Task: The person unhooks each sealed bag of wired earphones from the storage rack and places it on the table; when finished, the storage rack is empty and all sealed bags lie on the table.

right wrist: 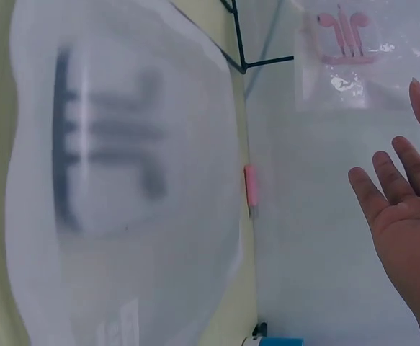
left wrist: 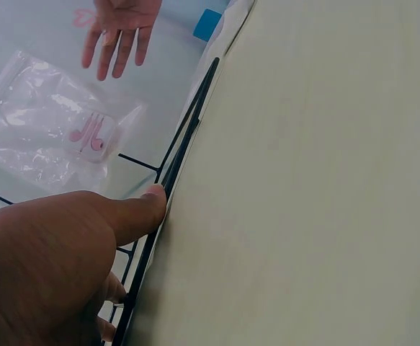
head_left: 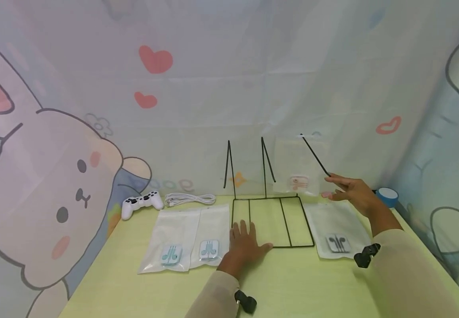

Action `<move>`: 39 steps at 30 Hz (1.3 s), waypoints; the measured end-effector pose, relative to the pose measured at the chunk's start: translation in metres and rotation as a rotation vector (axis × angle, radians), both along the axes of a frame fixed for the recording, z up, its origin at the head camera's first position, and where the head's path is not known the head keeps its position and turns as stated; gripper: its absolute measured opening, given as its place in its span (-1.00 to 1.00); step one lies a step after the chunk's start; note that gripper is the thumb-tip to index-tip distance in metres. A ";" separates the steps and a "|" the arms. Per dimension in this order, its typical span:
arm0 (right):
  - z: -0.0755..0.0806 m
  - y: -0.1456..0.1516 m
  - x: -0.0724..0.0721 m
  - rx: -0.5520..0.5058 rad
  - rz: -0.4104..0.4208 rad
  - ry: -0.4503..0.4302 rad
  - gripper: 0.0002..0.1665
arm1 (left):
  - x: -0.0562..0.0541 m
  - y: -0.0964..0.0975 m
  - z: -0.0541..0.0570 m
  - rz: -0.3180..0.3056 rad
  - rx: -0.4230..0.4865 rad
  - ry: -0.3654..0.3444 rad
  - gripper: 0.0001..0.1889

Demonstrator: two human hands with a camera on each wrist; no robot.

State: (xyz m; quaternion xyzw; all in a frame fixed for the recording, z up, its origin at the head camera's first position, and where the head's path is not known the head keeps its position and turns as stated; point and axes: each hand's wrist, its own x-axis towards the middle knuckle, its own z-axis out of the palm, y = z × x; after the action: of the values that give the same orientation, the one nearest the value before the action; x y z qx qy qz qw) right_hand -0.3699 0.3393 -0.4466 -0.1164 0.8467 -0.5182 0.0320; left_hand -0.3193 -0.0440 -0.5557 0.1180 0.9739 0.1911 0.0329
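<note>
A black wire display rack (head_left: 286, 222) stands on the table, with three hooks rising from its back. On the right hook hangs a clear zip bag (head_left: 286, 159) holding pink earphones (head_left: 299, 182). My left hand (head_left: 246, 244) rests on the rack's base with fingers spread; its thumb (left wrist: 141, 216) lies on the front wire. My right hand (head_left: 352, 194) is beside the tip of the right hook, fingers extended, holding nothing. Under it lies a bag (head_left: 318, 223) with black earphones (head_left: 338, 243). Left of the rack lie two bags (head_left: 179, 227) with teal earphones (head_left: 209, 249).
A white game controller (head_left: 142, 203) and a coiled white cable (head_left: 189, 199) lie at the back left. At the back right sits a blue tape roll (head_left: 387, 197). A small pink item (right wrist: 251, 189) lies near the back edge, by a printed curtain (head_left: 213, 88).
</note>
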 end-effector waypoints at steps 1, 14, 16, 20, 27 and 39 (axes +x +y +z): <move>0.001 -0.002 -0.002 -0.013 -0.001 -0.004 -0.07 | 0.001 0.000 0.000 0.001 0.004 -0.002 0.06; 0.014 -0.026 -0.018 -0.076 -0.001 -0.017 -0.16 | 0.007 -0.001 0.011 -0.009 -0.043 -0.005 0.06; 0.015 -0.029 -0.020 -0.065 -0.019 -0.019 -0.19 | 0.007 -0.001 0.009 -0.008 -0.045 -0.014 0.06; 0.017 -0.036 -0.025 -0.043 -0.056 -0.013 -0.26 | 0.005 0.000 0.009 -0.010 -0.033 -0.019 0.06; 0.018 -0.050 -0.032 -0.108 -0.097 -0.027 -0.30 | 0.007 -0.002 0.014 -0.013 -0.032 -0.022 0.05; 0.016 -0.063 -0.036 -0.136 -0.146 -0.057 -0.31 | 0.006 -0.001 0.011 -0.014 -0.023 -0.047 0.05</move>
State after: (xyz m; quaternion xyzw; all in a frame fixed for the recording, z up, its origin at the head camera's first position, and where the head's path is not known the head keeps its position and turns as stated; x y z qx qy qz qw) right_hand -0.4056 0.2766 -0.4308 -0.0413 0.8144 -0.5787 0.0104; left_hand -0.3137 -0.0452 -0.5442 0.1196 0.9742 0.1822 0.0585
